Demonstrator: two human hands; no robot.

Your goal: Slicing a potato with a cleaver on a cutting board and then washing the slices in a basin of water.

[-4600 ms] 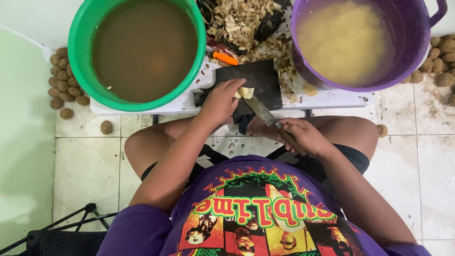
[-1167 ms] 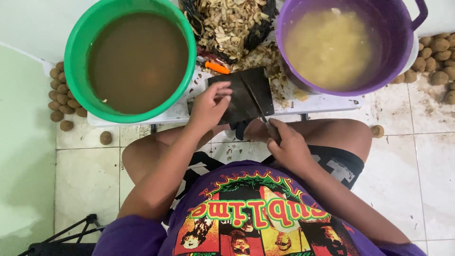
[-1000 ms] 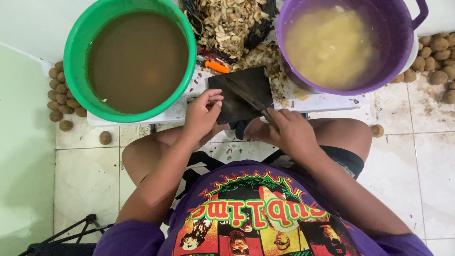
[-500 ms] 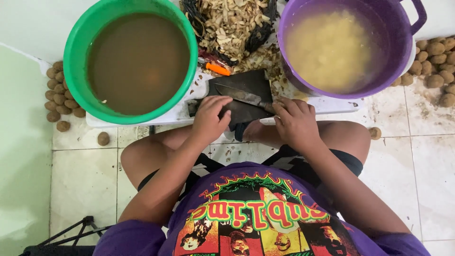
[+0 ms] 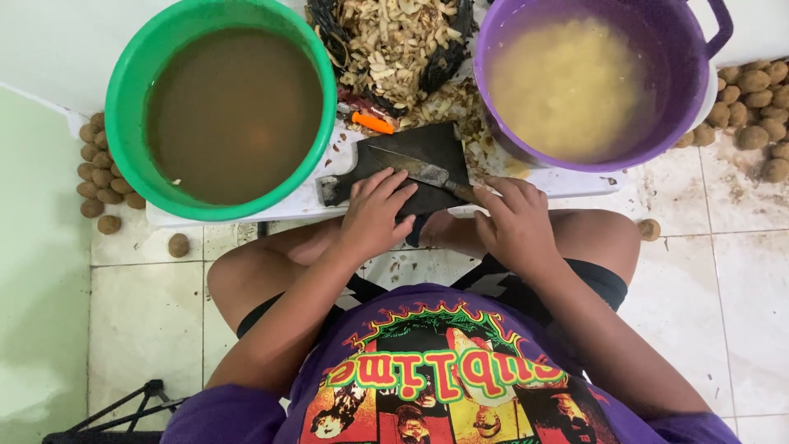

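At frame centre, the knife (image 5: 421, 171) lies on the dark cutting board (image 5: 403, 168), its blade running toward the upper left. The right hand (image 5: 514, 220) grips its handle; the left hand (image 5: 374, 215) rests open-fingered just below the blade.

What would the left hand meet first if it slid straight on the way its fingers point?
Probably the steel knife blade lying across the dark cutting board. The left hand rests flat on the board, fingertips just short of the blade; height is hard to judge.

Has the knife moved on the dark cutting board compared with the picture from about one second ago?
Yes. The knife now lies flat across the dark cutting board, blade pointing toward the green bucket; before, it stood more upright.
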